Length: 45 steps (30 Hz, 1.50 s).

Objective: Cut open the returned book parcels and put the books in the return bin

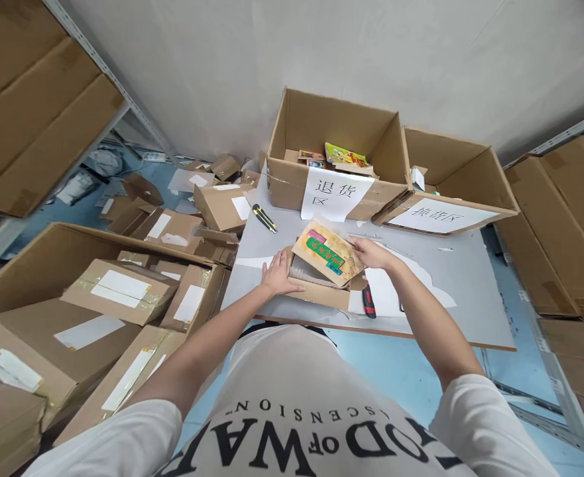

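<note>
A book (325,253) with a yellowish cover and a green title panel is tilted over a small open cardboard box (316,294). My right hand (372,253) grips the book by its right edge. Fingers spread, my left hand (278,274) rests against the left side of the small box. Inside that box a dark greyish surface shows below the book; I cannot make out what it is. A red and black utility knife (368,300) lies just right of the box, and a yellow and black cutter (264,218) lies farther back on the left.
At the table's back stand a large carton (284,179) with books inside and a second carton (500,189), both bearing handwritten paper signs. A big bin of taped parcels (117,285) is at the left, with more boxes on the floor behind. Stacked cartons (560,225) line the right.
</note>
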Motion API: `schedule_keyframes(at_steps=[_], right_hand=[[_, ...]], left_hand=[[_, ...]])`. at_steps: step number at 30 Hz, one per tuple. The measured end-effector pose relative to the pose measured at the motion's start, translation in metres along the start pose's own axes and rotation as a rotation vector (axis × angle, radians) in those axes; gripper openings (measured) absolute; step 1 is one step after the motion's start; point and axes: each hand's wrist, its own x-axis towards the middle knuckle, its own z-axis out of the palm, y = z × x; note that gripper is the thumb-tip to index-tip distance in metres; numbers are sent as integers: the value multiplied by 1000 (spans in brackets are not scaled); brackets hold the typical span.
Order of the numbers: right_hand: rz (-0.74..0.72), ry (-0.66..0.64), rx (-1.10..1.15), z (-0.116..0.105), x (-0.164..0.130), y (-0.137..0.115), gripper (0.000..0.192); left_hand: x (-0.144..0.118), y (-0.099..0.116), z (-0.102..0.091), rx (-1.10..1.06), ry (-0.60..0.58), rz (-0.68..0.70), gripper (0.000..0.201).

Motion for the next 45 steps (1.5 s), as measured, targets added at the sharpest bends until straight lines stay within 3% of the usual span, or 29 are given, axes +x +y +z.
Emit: schedule_keyframes(at_steps=[6, 12, 15, 17, 19, 21, 23, 27, 32, 36, 39, 41, 42, 45], right_hand=[[-88, 225, 665, -43, -26, -36, 47], [-204, 586, 818, -70, -35, -82, 52], [-240, 709, 823, -73, -34, -104, 53], [-202, 755, 826, -66, -33, -113, 54], [-125, 768, 844, -51, -31, -115, 56], [-44, 747, 881, -31, -26, -112, 58], [6, 713, 945, -7, -20, -108, 58], [48, 628, 1108, 42, -9, -99, 61], [59, 548, 1162, 83, -4, -87, 59], [138, 498, 1118, 90, -5, -67, 51], [197, 728, 967, 82, -9, -62, 49], [158, 906, 792, 74, -11, -70, 46], [124, 933, 710, 70, -11, -77, 43], [62, 776, 638, 65, -5, -98, 43]], left_hand=[[4, 7, -12, 14, 3, -54, 123], [0, 35, -25, -35, 148, -89, 104], [-11, 62, -29, -221, 284, -46, 100], [-18, 81, -33, -515, 285, 71, 86], [-23, 97, -42, -903, 148, 199, 72], [-24, 106, -56, -1202, -13, 281, 72], [-24, 104, -74, -1317, -77, 325, 77], [-27, 82, -100, -1367, -68, 304, 84], [-34, 58, -99, -1554, -91, 140, 76], [-36, 46, -101, -1601, -40, 32, 64], [-35, 36, -112, -1600, 66, 39, 58], [-35, 32, -121, -1568, 119, 56, 54], [-35, 31, -124, -1553, 135, 65, 53], [-36, 34, -129, -1536, 154, 85, 52]])
